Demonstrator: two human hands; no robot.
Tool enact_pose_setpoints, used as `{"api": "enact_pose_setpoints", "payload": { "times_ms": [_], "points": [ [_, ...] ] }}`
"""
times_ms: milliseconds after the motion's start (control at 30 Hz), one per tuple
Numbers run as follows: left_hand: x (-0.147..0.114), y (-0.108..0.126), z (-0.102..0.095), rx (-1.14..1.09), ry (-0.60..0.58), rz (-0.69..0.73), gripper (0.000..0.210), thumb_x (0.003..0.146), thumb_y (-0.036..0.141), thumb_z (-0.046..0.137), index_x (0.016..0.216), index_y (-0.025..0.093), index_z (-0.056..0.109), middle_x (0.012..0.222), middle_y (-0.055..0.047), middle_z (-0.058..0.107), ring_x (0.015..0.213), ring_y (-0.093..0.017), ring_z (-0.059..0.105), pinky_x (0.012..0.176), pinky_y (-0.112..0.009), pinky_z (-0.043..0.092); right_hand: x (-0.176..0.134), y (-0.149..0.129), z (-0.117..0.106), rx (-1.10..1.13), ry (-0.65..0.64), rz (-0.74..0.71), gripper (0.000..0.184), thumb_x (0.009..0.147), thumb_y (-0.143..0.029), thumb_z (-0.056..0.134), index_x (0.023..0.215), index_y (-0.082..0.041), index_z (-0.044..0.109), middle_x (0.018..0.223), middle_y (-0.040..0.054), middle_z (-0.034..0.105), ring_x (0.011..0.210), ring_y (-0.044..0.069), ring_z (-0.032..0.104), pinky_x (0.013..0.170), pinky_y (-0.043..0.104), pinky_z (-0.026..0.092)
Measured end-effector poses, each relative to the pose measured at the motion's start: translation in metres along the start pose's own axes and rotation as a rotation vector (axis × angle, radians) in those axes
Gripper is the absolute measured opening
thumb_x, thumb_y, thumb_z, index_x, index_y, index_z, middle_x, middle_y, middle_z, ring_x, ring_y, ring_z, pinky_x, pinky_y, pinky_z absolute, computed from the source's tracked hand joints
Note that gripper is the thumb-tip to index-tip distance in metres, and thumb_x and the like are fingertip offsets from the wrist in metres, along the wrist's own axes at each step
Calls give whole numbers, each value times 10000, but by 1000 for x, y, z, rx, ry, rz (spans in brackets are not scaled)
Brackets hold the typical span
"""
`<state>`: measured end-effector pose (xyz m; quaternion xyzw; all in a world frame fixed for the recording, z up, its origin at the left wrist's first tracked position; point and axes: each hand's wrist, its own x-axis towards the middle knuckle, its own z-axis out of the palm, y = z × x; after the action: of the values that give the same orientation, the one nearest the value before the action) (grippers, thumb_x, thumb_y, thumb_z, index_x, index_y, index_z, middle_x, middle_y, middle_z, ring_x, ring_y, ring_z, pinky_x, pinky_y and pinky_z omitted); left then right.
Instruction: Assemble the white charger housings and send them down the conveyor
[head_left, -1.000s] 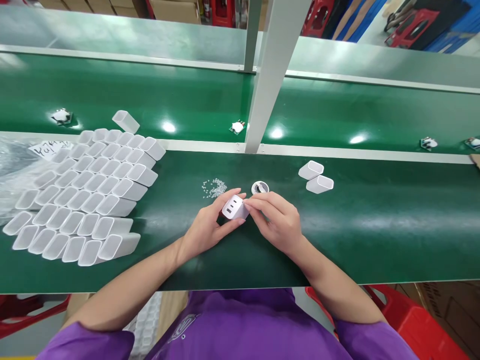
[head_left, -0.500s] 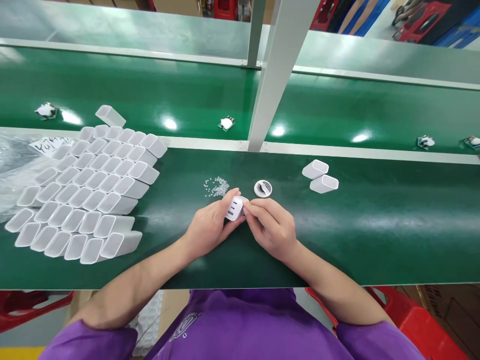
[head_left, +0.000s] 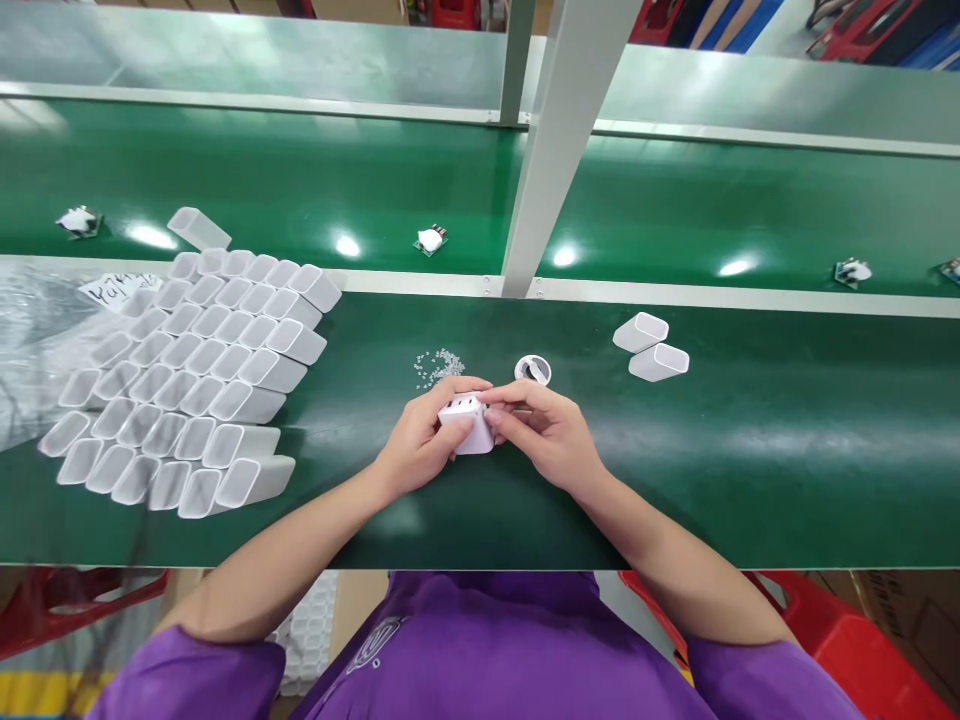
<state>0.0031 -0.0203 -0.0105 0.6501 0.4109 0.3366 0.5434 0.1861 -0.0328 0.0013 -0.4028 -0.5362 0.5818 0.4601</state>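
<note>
Between my hands, above the green table, is a white charger housing (head_left: 474,436) with several dark port slots on its upper face. My left hand (head_left: 421,440) is closed around its left side, thumb across the front. The fingers of my right hand (head_left: 551,435) are pinched at its right upper edge; whether a small part is between them I cannot make out. Just beyond my left fingers lies a scatter of tiny clear pieces (head_left: 442,366). A round white roll or ring (head_left: 533,369) rests beyond my right hand.
Many open white housings (head_left: 187,380) stand packed at the left, beside a clear plastic bag (head_left: 37,340). Two more housings (head_left: 658,362) lie at the right. Behind a metal post (head_left: 555,140), a green belt (head_left: 300,180) carries small circuit boards (head_left: 430,240).
The housing has been tilted so its slotted face points more upward. My right fingers have shifted onto its upper edge. Circuit boards and one housing on the belt have moved left.
</note>
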Motion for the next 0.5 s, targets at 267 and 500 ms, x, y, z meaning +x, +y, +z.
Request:
{"api": "enact_pose_setpoints", "payload": {
  "times_ms": [267,500],
  "points": [
    [1,6,-2,189,62,69,393,897,532,466,1014,186,612,882,-37,714,699,-154,636,632,-259,497,-1,-3,3,33,-5,18,246,810,-418,733,938,-209,718,788,-1,659,679,103,615,631,234,565],
    [1,9,-1,242,70,59,379,883,524,470,938,179,617,800,-23,703,637,-139,612,592,-241,478,-1,-4,4,24,4,24,263,795,-438,745,909,-203,720,799,8,679,692,113,638,645,243,575]
  ]
}}
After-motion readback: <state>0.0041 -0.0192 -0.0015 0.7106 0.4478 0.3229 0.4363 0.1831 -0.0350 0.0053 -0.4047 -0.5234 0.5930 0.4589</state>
